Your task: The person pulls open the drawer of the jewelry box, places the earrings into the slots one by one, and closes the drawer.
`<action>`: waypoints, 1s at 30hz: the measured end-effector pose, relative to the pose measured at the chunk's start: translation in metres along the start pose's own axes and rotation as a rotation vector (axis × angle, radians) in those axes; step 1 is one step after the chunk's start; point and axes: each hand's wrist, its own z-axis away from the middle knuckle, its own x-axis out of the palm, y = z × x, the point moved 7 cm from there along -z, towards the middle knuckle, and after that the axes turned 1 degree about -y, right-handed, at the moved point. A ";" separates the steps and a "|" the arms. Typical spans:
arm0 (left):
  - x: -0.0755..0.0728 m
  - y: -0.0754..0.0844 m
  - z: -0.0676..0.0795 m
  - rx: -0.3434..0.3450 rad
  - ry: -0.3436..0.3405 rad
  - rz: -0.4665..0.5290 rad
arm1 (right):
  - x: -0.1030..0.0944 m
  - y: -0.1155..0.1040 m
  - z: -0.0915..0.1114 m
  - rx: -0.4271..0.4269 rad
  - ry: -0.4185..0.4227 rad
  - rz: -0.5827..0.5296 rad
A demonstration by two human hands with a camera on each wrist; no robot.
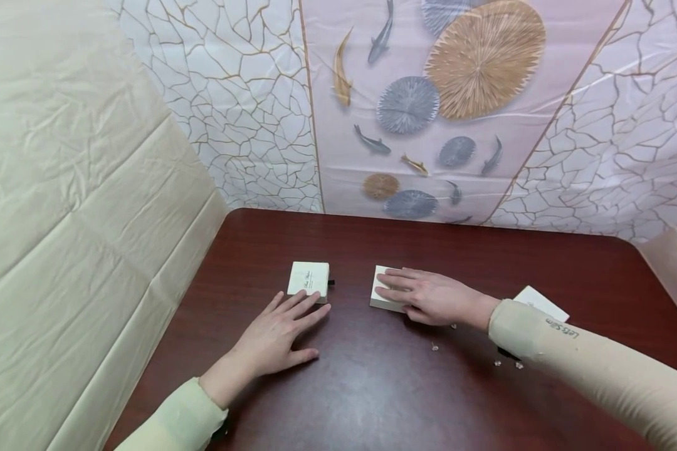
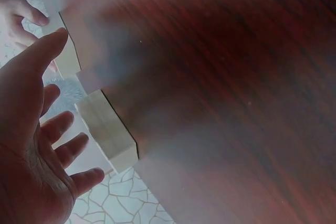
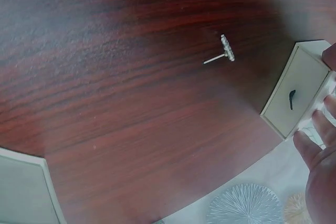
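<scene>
A small white drawer-style box [image 1: 308, 279] with dark lettering and a black pull tab lies on the left of the table. My left hand [image 1: 276, 335] is spread beside its near edge, fingertips over or at that edge; contact is unclear. In the left wrist view, the fingers are apart near the box [image 2: 109, 129]. A second white box [image 1: 388, 303] lies under my right hand [image 1: 435, 294], whose extended fingers rest on its top. Its black tab shows in the right wrist view, where a stud earring [image 3: 227, 51] lies near the box [image 3: 299, 90].
A flat white piece [image 1: 541, 304], perhaps a tray or lid, lies behind the right forearm. Several small sparkling earrings [image 1: 435, 347] are scattered on the dark wooden table [image 1: 367, 401] near the right arm. Patterned cloth [image 1: 259, 125] hangs behind the table.
</scene>
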 end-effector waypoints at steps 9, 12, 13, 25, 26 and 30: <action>-0.004 0.005 -0.006 0.028 0.000 0.007 | -0.001 0.005 0.007 0.026 0.004 0.032; -0.006 0.008 -0.011 0.047 0.011 0.003 | -0.003 0.006 0.008 0.024 0.020 0.036; -0.006 0.010 -0.013 0.054 0.015 -0.001 | -0.004 0.005 0.009 0.023 0.027 0.037; -0.011 0.029 -0.058 0.125 0.009 -0.032 | -0.026 0.013 0.021 0.174 0.061 -0.067; -0.010 0.031 -0.063 0.130 -0.001 -0.040 | -0.027 0.014 0.023 0.198 0.056 -0.079; -0.005 0.042 -0.086 0.165 -0.038 -0.068 | -0.030 0.021 0.032 0.295 0.040 -0.118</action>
